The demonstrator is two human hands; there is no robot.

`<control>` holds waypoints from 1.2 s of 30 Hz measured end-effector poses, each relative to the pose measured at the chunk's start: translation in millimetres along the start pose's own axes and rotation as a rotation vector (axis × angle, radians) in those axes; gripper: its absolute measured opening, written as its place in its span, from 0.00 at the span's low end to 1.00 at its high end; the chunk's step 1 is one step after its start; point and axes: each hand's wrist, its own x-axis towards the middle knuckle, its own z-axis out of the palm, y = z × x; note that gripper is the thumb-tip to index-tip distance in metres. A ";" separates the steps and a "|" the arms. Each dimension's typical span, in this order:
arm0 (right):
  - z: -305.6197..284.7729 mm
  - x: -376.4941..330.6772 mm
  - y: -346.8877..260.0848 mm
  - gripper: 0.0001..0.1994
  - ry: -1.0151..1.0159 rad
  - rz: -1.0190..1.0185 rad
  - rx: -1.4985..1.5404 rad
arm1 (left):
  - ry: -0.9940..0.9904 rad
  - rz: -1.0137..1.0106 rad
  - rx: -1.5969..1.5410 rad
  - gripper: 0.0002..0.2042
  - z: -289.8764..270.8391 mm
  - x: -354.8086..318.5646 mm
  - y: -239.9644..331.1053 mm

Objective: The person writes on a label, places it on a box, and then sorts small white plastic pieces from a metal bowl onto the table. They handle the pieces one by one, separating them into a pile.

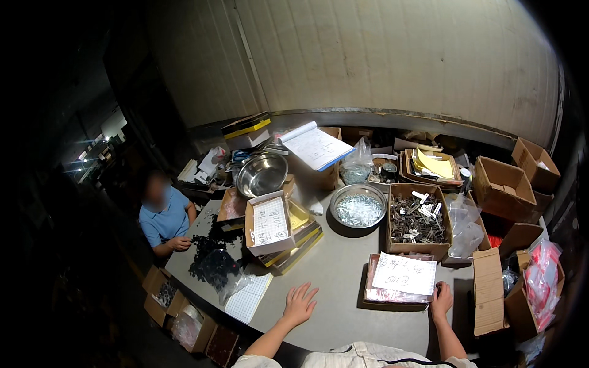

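My left hand rests on the grey tabletop, fingers spread and nothing in it. Its nearest neighbour is a gridded paper sheet to the left. At the right edge of a shallow cardboard box, my right hand is closed, its fingers curled against the side. Clear plastic packets fill that box, and a handwritten paper sheet lies over them. Just behind stands a carton of dark metal parts with a few white pieces on top. Left of it is a metal bowl of small silvery pieces.
A person in a blue shirt sits at the table's left, beside scattered black parts. Stacked boxes, an empty metal bowl and a clipboard stand farther back. Open cartons with pink bags crowd the right.
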 end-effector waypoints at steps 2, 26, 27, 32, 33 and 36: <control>1.9 -0.2 1.3 0.07 0.015 0.004 0.014 | -0.004 0.001 -0.002 0.25 -0.2 0.7 0.1; 2.0 2.4 0.8 0.08 -0.024 0.009 0.029 | -0.077 -0.014 0.010 0.26 -3.7 5.0 -2.2; 1.9 2.4 0.8 0.09 -0.024 0.008 0.027 | -0.080 -0.015 0.011 0.26 -3.8 5.0 -2.3; 0.8 3.0 -0.1 0.09 -0.030 0.017 0.031 | -0.092 -0.022 0.014 0.26 -2.8 4.2 -1.7; 1.4 2.7 1.1 0.09 -0.034 0.021 0.024 | -0.092 -0.023 0.011 0.26 -2.8 3.7 -2.0; 3.0 1.7 5.0 0.09 -0.039 0.027 0.008 | -0.093 -0.022 0.009 0.26 -2.8 4.2 -2.2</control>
